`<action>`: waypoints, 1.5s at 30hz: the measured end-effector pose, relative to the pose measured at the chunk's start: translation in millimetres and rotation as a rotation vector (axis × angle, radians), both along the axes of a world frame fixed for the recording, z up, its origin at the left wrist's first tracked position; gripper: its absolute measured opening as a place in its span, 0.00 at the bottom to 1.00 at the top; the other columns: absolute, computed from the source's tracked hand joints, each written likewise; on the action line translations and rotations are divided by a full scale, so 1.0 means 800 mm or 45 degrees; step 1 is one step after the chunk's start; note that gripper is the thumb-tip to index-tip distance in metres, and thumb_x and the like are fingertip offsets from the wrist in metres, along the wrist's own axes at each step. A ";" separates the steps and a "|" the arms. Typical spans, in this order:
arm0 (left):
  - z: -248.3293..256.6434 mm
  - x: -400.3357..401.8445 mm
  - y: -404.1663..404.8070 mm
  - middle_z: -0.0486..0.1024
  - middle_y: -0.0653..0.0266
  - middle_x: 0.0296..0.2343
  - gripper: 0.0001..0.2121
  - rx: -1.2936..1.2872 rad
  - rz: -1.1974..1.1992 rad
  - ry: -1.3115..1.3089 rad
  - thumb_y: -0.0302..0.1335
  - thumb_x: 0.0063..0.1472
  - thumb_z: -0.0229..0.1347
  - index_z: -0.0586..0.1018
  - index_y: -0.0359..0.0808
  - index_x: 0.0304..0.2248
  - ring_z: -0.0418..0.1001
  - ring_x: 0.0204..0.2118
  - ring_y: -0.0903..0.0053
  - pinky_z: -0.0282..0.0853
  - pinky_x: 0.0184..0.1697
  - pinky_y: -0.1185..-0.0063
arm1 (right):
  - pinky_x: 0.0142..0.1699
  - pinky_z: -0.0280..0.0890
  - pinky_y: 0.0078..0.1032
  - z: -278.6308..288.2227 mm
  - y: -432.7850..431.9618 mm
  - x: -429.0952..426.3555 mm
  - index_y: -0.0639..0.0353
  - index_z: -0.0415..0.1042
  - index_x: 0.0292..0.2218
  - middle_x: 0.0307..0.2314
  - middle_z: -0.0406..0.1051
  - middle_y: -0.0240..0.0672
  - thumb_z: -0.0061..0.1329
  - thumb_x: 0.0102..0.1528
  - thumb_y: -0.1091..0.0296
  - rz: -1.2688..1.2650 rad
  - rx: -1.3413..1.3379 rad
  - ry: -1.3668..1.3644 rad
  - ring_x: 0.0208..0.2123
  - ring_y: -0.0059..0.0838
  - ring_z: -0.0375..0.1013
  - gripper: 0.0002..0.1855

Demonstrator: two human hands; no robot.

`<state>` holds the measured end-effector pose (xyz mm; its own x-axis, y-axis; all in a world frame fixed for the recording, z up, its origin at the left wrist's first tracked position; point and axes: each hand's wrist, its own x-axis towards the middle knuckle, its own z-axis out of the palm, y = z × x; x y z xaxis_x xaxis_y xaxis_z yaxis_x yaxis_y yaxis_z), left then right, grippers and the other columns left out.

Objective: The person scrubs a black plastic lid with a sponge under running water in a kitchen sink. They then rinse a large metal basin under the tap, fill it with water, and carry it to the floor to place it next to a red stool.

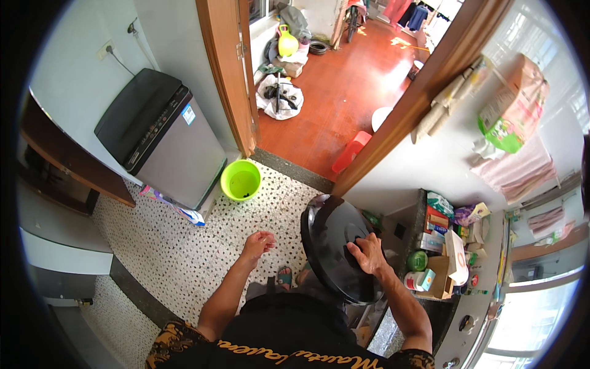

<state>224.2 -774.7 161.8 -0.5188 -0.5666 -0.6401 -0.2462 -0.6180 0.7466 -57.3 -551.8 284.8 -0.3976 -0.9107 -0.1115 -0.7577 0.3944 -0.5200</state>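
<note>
My right hand (368, 254) grips the top of a large round black lid (334, 244), which is tilted at my right side, in front of the dark counter. My left hand (259, 246) is raised over the speckled floor with its fingers loosely curled, and nothing shows in it. Ahead of my left hand, a lime-green plastic basin (240, 180) stands on the floor near the doorway, with liquid and a small dark thing in it.
A grey top-loading washing machine (179, 152) stands front left. Ahead is a wooden door frame (415, 92) with a stone threshold (295, 168); a red basin (351, 151) lies beyond. On my right, a counter (420, 217) carries boxes, jars and packets.
</note>
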 end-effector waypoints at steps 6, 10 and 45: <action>-0.023 -0.054 -0.111 0.77 0.67 0.30 0.08 0.003 0.110 0.036 0.31 0.62 0.55 0.75 0.37 0.39 0.75 0.29 0.81 0.69 0.35 0.83 | 0.41 0.56 0.44 -0.033 -0.160 -0.062 0.62 0.73 0.22 0.26 0.69 0.53 0.39 0.57 0.41 0.039 -0.056 -0.078 0.35 0.53 0.64 0.30; -0.025 -0.125 -0.221 0.77 0.67 0.30 0.09 -0.046 0.064 -0.008 0.30 0.62 0.53 0.75 0.37 0.40 0.75 0.30 0.81 0.69 0.35 0.82 | 0.42 0.59 0.45 -0.066 -0.262 -0.131 0.61 0.75 0.25 0.27 0.69 0.56 0.40 0.57 0.41 0.055 0.004 -0.159 0.37 0.55 0.65 0.29; -0.181 -0.968 -0.968 0.77 0.69 0.27 0.08 -0.055 -0.282 0.006 0.34 0.62 0.55 0.75 0.38 0.35 0.74 0.27 0.83 0.69 0.30 0.84 | 0.28 0.52 0.27 -0.275 -0.759 -0.859 0.63 0.63 0.20 0.15 0.58 0.29 0.32 0.58 0.30 -1.224 -0.353 -0.944 0.23 0.21 0.58 0.38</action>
<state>-550.1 -1548.9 17.1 -0.6366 -0.4650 -0.6153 -0.3692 -0.5167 0.7725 -744.7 -1158.9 64.7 -0.8390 -0.3141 -0.4444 0.2889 0.4350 -0.8528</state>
